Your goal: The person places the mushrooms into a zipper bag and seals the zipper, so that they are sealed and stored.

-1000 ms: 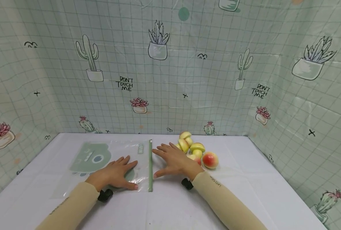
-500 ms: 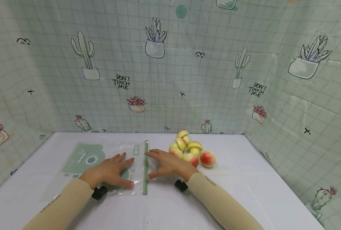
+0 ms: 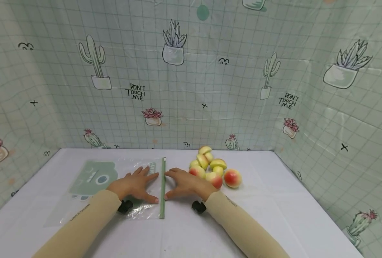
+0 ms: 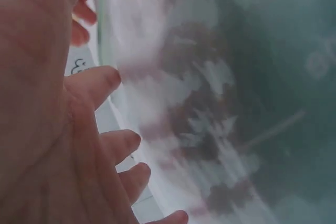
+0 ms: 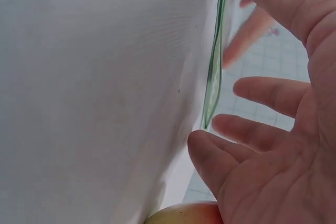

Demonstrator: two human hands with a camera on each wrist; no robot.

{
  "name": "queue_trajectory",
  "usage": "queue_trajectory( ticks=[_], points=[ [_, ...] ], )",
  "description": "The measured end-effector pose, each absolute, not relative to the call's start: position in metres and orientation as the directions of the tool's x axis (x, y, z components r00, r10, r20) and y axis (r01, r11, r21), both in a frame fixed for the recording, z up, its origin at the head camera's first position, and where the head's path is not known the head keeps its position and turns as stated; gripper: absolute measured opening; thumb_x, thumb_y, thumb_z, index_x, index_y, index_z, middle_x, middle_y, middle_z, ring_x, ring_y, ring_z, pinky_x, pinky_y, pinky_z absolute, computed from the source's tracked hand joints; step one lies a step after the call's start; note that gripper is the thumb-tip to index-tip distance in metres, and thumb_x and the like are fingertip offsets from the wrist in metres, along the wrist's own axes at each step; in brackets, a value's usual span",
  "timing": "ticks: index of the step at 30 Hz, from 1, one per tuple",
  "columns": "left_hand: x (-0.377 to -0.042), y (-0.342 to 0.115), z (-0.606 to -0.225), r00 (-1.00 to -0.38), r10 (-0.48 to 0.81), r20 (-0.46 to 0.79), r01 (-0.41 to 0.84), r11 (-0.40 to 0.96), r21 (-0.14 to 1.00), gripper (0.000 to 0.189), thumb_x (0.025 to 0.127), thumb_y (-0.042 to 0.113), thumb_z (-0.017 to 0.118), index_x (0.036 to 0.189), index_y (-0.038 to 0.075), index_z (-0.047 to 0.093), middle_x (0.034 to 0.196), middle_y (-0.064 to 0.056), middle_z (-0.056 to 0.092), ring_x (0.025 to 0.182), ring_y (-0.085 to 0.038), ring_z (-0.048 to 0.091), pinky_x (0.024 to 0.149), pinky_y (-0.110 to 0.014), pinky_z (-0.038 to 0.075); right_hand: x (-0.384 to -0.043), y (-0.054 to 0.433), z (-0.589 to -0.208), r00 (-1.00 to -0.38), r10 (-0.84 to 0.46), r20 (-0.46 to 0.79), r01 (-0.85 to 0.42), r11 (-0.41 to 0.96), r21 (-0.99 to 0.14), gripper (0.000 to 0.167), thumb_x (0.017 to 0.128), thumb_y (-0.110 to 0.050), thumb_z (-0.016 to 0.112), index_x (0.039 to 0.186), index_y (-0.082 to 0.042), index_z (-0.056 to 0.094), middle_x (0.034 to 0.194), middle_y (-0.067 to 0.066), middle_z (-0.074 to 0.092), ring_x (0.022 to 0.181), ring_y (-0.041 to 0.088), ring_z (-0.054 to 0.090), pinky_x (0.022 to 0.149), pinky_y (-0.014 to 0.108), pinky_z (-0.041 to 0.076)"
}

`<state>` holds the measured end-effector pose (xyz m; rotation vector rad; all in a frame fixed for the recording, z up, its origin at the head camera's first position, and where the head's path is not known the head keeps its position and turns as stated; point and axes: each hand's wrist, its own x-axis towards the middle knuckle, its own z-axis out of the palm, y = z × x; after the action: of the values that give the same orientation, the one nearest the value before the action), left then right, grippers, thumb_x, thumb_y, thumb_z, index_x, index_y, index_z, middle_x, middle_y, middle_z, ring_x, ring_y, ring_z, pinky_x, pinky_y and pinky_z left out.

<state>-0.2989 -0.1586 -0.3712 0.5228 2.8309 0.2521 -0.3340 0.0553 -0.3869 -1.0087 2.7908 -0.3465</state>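
Observation:
A clear plastic zip bag (image 3: pixel 94 177) with a green cartoon print lies flat on the white table. Its green zip edge (image 3: pixel 162 212) runs along the right side. Over the bag, my left hand (image 3: pixel 134 185) spreads its fingers close to that edge; in the left wrist view its fingertips (image 4: pixel 113 77) are at the plastic. Palm down, my right hand (image 3: pixel 188 183) is just right of the zip edge, thumb and fingertips beside it. The right wrist view shows the zip strip (image 5: pixel 214 72) slightly bowed near my fingers, which grip nothing.
Several yellow-and-red fruit pieces (image 3: pixel 218 164), some rounded and some like cut halves, are clustered behind and right of my right hand. One red-and-yellow piece (image 3: pixel 232 178) lies at the cluster's right. A printed cloth backdrop (image 3: pixel 191 82) encloses the table (image 3: pixel 258 215).
My left hand has moved right over the bag, closer to the zip edge. The right hand has come slightly left, up to that edge. The head view has shifted slightly.

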Motion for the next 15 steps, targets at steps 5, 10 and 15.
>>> queue_trajectory(
  ticks=[5,10,15],
  points=[
    [-0.3005,-0.1601,-0.3739,-0.903,0.359,-0.237,0.31,0.925,0.221,0.102,0.071,0.071,0.067,0.151,0.02,0.031,0.155,-0.024,0.014,0.14,-0.046,0.012,0.105,-0.067,0.017,-0.3375,0.0529,-0.3861,-0.762,-0.642,-0.083,-0.602,0.75,-0.275,0.08,0.076,-0.052,0.075,0.142,-0.018,0.046,0.149,0.007,0.035,0.135,0.022,0.036,0.108,0.037,0.032],
    [-0.2993,-0.16,-0.375,-0.907,0.346,-0.241,0.299,0.93,0.211,0.1,0.071,0.07,0.067,0.151,0.021,0.032,0.155,-0.023,0.015,0.14,-0.045,0.015,0.105,-0.065,0.019,-0.3396,0.0519,-0.3853,-0.761,-0.638,-0.113,-0.588,0.754,-0.293,0.076,0.075,-0.05,0.077,0.139,-0.019,0.05,0.15,0.008,0.035,0.135,0.021,0.035,0.109,0.037,0.031],
    [-0.2954,-0.1593,-0.3736,-0.908,0.34,-0.244,0.296,0.934,0.201,0.099,0.071,0.07,0.068,0.15,0.02,0.033,0.155,-0.024,0.016,0.139,-0.045,0.016,0.104,-0.065,0.022,-0.3427,0.0512,-0.3852,-0.752,-0.649,-0.12,-0.596,0.745,-0.299,0.078,0.075,-0.05,0.077,0.14,-0.018,0.048,0.149,0.009,0.035,0.135,0.023,0.036,0.108,0.039,0.031]
  ],
)
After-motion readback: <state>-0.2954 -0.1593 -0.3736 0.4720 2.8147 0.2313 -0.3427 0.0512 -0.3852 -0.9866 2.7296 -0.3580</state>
